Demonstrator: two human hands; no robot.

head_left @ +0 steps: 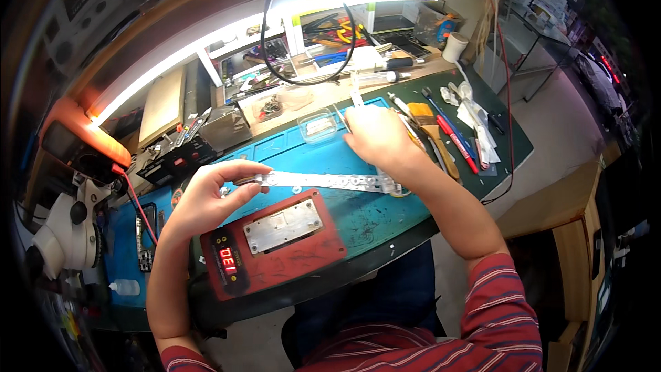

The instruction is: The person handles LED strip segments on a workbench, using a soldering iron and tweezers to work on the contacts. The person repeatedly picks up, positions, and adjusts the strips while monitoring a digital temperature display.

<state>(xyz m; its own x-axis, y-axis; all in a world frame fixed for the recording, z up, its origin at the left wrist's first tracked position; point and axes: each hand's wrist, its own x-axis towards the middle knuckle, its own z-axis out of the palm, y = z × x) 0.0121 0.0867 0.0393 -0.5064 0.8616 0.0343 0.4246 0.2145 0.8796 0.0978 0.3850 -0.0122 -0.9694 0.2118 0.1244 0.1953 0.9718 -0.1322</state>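
My left hand [206, 200] pinches the left end of a long, pale strip [323, 180] with round bumps along it, held over the blue mat [372, 220]. My right hand [379, 138] is closed beyond the strip's right end, near a slender white item [357, 93] and a thin metal tool; its grip is mostly hidden. Just left of it sits a small clear box [318, 126]. Below the strip lies a red heating device [317, 248] with a metal plate [282, 226] and a red display. A small white piece [297, 189] lies between them.
Brushes [437, 138], pens [463, 148] and crumpled tissues [475, 110] lie at the right. An orange multimeter [76, 145], microscope [65, 234] and small bottle [124, 287] are at the left. A lit shelf with tools [330, 41] runs behind, under a hanging black cable loop.
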